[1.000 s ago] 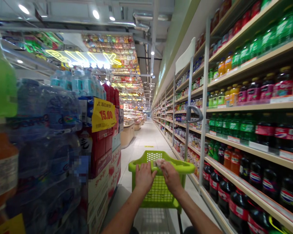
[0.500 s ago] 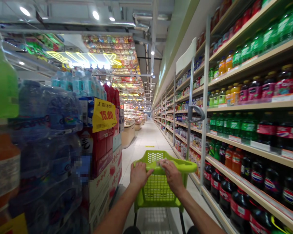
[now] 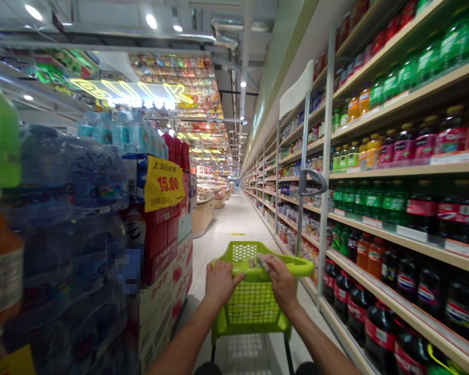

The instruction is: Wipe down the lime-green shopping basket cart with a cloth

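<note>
A green plastic shopping cart (image 3: 254, 307) stands in front of me in the aisle, its handle running across the near side. My left hand (image 3: 221, 281) is closed around the left part of the handle, thumb stretched inward along it. On the right part, my right hand (image 3: 281, 278) pinches a small crumpled, pale wipe (image 3: 262, 260) against the handle. The wipe is partly hidden by my fingers, so its full shape cannot be made out. Perforated walls of the cart show beyond and below both hands.
Shelves of bottled drinks (image 3: 398, 200) line the right side, with a metal post and grey loop handle (image 3: 313, 182) near them. Stacked water packs (image 3: 70, 219) and drink cartons (image 3: 160, 250) stand close on the left. A pale tiled floor (image 3: 238, 213) runs ahead between displays.
My right hand and the wipe have shifted slightly to the right along the handle. My left hand keeps its grip. The stacks and shelves have moved slightly left in view.
</note>
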Available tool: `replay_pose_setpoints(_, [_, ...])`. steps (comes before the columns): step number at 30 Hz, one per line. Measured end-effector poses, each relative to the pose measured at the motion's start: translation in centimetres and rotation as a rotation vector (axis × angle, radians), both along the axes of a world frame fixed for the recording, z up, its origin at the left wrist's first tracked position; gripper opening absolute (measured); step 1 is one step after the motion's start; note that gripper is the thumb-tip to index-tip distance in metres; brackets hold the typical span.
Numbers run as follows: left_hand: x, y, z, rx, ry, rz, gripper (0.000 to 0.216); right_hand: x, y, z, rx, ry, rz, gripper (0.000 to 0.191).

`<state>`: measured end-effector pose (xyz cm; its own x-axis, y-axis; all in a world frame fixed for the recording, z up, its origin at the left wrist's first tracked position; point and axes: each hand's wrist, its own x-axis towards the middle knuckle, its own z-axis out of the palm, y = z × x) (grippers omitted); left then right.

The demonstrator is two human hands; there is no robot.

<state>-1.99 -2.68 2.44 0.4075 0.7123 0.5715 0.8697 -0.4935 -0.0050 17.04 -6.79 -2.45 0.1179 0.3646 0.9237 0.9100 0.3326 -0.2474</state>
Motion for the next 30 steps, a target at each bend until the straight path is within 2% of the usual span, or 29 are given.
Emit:
replay_pose_setpoints(2, [-0.1, -0.3, 0.1, 0.002, 0.011, -0.008, 0.044, -3.4, 0.5, 0.8, -0.022, -0.117, 0.127, 0.03])
replay_pose_setpoints(4, [-0.3, -0.4, 0.2, -0.01, 0.023, -0.013, 0.045, -4.2, 0.8, 1.4, -0.026, -0.186, 0.139, 0.03])
replay_pose_setpoints(9, [-1.2, 0.0, 0.0, -0.024, -0.007, -0.003, 0.046, 1.6, 0.5, 1.3, -0.04, -0.029, -0.131, 0.029])
replay_pose_setpoints(11, [-1.3, 0.3, -0.2, -0.023, -0.03, 0.003, 0.045, 2.1, 0.2, 1.3, -0.057, 0.018, -0.146, 0.029])
replay_pose_setpoints(16, [-1.3, 0.6, -0.1, -0.065, -0.05, 0.01, 0.041, -4.5, 0.5, 1.8, -0.097, -0.151, 0.162, 0.033])
replay_pose_setpoints(18, [-1.5, 0.6, -0.1, -0.082, -0.039, -0.001, 0.039, -5.7, 0.7, 2.1, -0.103, -0.219, 0.211, 0.035])
replay_pose_setpoints(19, [-1.6, 0.7, -0.1, -0.088, -0.033, -0.006, 0.039, -5.3, 0.8, 2.1, -0.105, -0.22, 0.193, 0.035])
replay_pose_setpoints(23, [-2.2, 0.8, 0.0, -0.114, -0.029, -0.015, 0.043, 0.6, 0.7, 1.6, -0.124, -0.005, -0.055, 0.029])
replay_pose_setpoints(25, [-2.0, 0.7, 0.2, -0.149, -0.05, -0.011, 0.045, 2.8, 0.6, 1.4, -0.136, 0.121, -0.128, 0.03])
replay_pose_setpoints(27, [-1.2, 0.4, 0.5, -0.176, -0.103, -0.04, 0.05, 2.8, 0.8, 1.6, -0.146, 0.191, -0.091, 0.032])
replay_pose_setpoints(30, [1.3, 0.3, 0.6, -0.232, -0.2, -0.2, 0.065, -0.8, 1.6, 2.7, -0.165, 0.266, 0.078, 0.039])
